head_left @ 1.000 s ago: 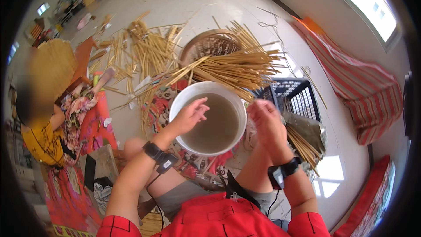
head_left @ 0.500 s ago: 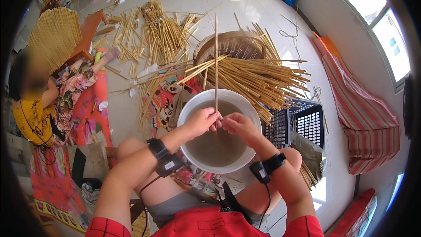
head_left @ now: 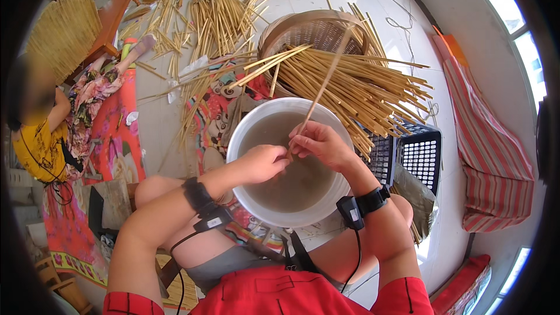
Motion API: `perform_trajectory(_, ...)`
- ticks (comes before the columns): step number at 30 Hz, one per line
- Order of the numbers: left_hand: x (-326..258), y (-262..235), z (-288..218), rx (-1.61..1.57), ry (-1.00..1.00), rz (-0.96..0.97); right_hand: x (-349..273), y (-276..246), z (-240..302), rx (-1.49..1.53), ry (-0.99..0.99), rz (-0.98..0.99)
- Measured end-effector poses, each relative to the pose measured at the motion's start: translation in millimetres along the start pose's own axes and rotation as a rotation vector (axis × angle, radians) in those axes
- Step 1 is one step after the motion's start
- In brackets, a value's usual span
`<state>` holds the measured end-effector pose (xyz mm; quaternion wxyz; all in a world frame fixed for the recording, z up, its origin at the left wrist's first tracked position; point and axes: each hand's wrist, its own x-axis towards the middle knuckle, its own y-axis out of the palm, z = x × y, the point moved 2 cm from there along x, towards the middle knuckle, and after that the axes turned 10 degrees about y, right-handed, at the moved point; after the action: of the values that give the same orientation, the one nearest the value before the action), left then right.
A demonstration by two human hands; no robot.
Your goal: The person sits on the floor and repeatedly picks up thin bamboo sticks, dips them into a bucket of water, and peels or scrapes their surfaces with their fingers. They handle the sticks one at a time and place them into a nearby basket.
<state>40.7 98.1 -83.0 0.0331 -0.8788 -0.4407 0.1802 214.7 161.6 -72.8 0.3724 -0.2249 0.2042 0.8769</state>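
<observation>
Both hands meet over a white bucket of murky water at the centre of the frame, and between them they hold one thin bamboo stick that slants up and to the right, its upper end reaching over the woven basket above. The left hand comes in from the lower left, its grip closed on the stick's lower end just above the water; the right hand comes in from the lower right, its grip pinched shut on the same stick, touching the left fingertips. Each wrist wears a black band with a small device, and a cable runs from each toward the red shirt at the bottom edge. A large pile of bamboo sticks lies across the basket's rim and fans toward the right, just above the bucket. A black plastic crate sits to the right of the bucket, partly under that pile. More loose sticks are scattered over the pale tiled floor at the upper middle. A red striped cloth lies at the right edge. At the left edge another person in a yellow top sits on a bright patterned mat
</observation>
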Motion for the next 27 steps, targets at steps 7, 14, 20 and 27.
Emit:
perform_trajectory(7, -7, -2, 17, 0.589, 0.007, -0.161, 20, -17, -21, -0.548, -0.195, -0.521)
perform_trajectory(14, -4, -7, -7, 0.644, 0.006, -0.131, 40, -31, -66, -0.968, -0.016, -0.629)
perform_trajectory(20, -7, 6, 34, 0.464, 0.057, -0.248, 37, -8, -39, -0.233, 0.129, -0.019)
perform_trajectory(27, -2, 21, 2, -0.572, 0.022, -0.214, 15, -15, 16, -0.098, -0.074, -0.045)
